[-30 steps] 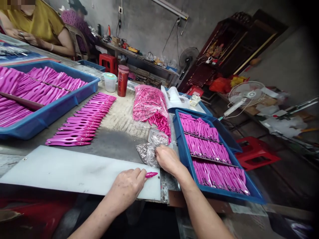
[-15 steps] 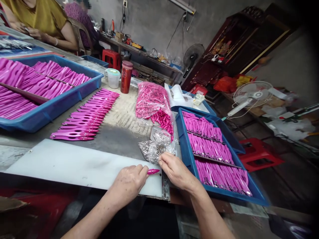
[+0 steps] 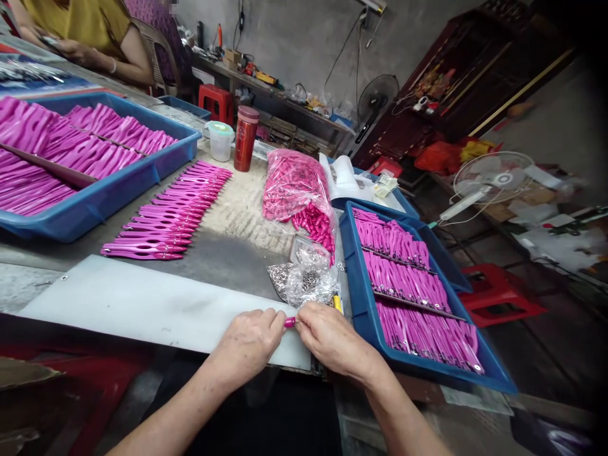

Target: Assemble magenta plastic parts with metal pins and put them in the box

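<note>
My left hand [image 3: 249, 345] is closed around a small pink cone-shaped piece [image 3: 289, 322], of which only a short part shows between the hands. My right hand [image 3: 330, 339] pinches at the tip of that same piece, fingers pressed together; what else it holds is hidden. Both hands rest over the near right end of a white board [image 3: 142, 304]. Just beyond them lies a clear plastic bag of small metal parts [image 3: 304, 284].
A blue tray of pink pieces [image 3: 408, 285] stands at my right, another blue tray [image 3: 95, 190] at far left. A row of pink pieces [image 3: 166, 212] lies on the table, with a bag of pink cones [image 3: 297, 190], a red flask [image 3: 246, 147] and a person across.
My right hand came back from the bag of metal parts and now meets the pink piece held in my left hand, covering most of it.
</note>
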Available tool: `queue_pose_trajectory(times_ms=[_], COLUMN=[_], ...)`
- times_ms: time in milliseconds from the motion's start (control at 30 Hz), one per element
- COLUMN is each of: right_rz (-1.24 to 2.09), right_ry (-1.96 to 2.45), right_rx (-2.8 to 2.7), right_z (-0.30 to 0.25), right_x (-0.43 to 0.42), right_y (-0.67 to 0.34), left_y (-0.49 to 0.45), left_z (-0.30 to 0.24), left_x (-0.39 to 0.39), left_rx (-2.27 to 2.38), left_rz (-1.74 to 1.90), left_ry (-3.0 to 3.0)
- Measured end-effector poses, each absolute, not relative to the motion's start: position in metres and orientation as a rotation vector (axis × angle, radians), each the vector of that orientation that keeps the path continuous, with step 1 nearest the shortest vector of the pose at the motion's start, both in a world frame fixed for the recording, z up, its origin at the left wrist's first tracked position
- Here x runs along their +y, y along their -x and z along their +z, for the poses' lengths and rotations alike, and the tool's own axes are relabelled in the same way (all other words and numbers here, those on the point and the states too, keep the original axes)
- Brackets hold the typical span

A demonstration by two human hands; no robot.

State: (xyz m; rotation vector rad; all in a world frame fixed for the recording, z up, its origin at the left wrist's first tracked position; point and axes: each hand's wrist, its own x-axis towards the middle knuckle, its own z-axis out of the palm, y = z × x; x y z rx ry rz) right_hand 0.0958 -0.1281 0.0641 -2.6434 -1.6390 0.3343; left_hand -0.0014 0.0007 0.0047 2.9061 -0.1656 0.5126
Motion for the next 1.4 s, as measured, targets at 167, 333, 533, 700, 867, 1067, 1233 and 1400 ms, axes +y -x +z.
queue_pose_trajectory(times_ms=[167,333,533,700,867,1067,1233,1400], right_rz=[0.303,0.341,0.366,0.334,0.279,0.222,0.223,0.318], right_ry=[2.688,2.658,2.578,2.538,2.442,2.354,2.362,2.364], right_rx=[-1.64,-1.437,-1.33,-1.307,-1.301,-1.297,-1.263,-1.12], right_z=[0.063,0.06,0.056,0.052,0.047,0.042,0.04,0.046], right_x=[-0.126,-0.125,-0.128,-0.129,-0.13,-0.133,-0.13,-0.13], right_y=[-0.095,-0.095,-0.095,-0.094,-0.094,-0.093,-0.091,-0.094], left_y=[0.002,0.002,0.002,0.002,0.001,0.0,0.001,0.001], left_z=[0.004,0.005,0.006,0.005,0.005,0.005,0.005,0.006], left_x=[0.0,0.0,0.0,0.001,0.002,0.001,0.001,0.002], left_rx=[-0.172,-0.162,-0.155,-0.158,-0.17,-0.155,-0.17,-0.174], left_rz=[0.516,0.51,0.503,0.499,0.506,0.506,0.501,0.508], left_ry=[-2.915,-2.919,-2.916,-2.916,-2.918,-2.925,-2.933,-2.899])
